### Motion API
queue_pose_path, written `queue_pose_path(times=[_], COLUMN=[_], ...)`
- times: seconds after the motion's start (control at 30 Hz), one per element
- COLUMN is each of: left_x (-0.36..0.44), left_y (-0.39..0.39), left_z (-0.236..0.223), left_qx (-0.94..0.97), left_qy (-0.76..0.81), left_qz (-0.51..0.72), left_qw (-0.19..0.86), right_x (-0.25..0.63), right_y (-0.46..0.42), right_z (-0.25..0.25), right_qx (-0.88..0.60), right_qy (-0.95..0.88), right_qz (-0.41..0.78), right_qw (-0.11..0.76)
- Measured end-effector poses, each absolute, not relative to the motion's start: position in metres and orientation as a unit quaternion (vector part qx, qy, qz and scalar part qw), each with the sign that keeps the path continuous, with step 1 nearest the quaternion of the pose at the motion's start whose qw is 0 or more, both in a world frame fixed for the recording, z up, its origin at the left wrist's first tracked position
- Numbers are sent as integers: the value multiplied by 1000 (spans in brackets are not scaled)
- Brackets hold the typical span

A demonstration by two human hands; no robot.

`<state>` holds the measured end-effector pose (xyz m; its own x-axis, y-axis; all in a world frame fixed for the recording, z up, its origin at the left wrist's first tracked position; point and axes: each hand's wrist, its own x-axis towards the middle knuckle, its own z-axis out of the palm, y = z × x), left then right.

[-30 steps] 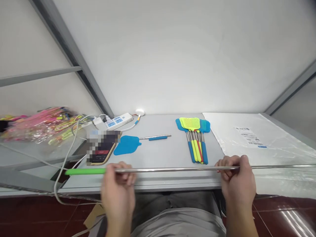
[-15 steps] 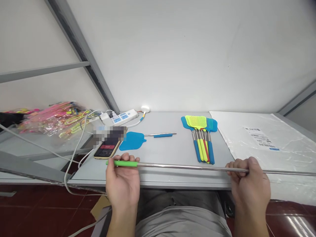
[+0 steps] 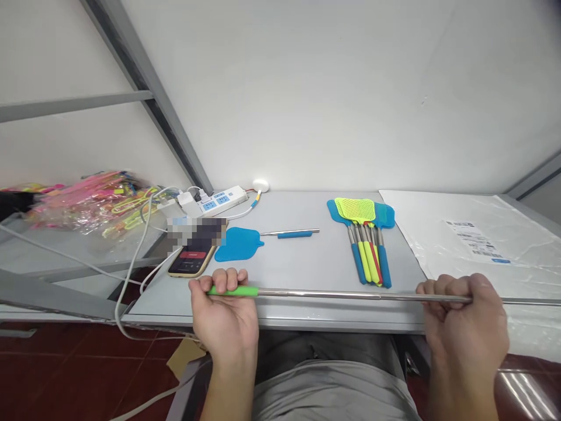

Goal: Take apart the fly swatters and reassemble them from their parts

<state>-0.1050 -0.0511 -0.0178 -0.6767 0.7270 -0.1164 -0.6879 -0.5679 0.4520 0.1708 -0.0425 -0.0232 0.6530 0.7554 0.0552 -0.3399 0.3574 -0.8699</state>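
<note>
Two hands, left (image 3: 225, 318) and right (image 3: 467, 316), each grip apparently closed around one metal rod (image 3: 333, 294).

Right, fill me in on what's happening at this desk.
The left hand grips the green handle of a long metal rod, and the right hand holds the rod farther along, above the table's near edge. Behind it lie a stack of fly swatters, a separate blue swatter head and a phone. A white plastic package lies at the right.
</note>
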Motion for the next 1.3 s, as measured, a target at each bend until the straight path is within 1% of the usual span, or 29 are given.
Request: queue_pose_path(times=[0.07,0.2,0.27,0.37,0.47,0.57,0.7,0.77,0.87,0.9,1.1,1.2,1.3], left_x=[-90,-54,-41,-37,-41,-37,-23,-22,-37,-45,-97,-117,-130], left_y=[-52,-58,-61,-65,-68,-76,-85,-84,-76,-73,-60,-58,-56], left_z=[-19,-24,-27,-27,-21,-16,-15,-16,-16,-15,-9,-8,-8], left_qx=[52,73,71,70,81,104,129,132,106,93,41,30,22], left_qy=[242,249,252,253,256,262,275,279,271,266,237,227,224], left_qz=[881,846,840,845,858,861,845,836,838,843,886,903,908], left_qw=[402,465,476,465,438,423,440,453,462,458,396,363,354], right_x=[164,138,128,121,114,98,78,79,93,99,144,165,176], right_y=[-44,-51,-54,-56,-58,-62,-66,-66,-66,-65,-53,-44,-38], right_z=[-21,-19,-17,-13,-15,-22,-34,-38,-43,-45,-40,-33,-28], right_qx=[-452,-449,-441,-439,-417,-395,-370,-372,-371,-371,-376,-360,-354], right_qy=[-238,-254,-262,-264,-280,-319,-390,-433,-510,-511,-353,-292,-216], right_qz=[331,371,375,367,394,432,455,452,465,469,453,448,460], right_qw=[793,772,772,776,770,745,710,685,621,617,727,764,785])
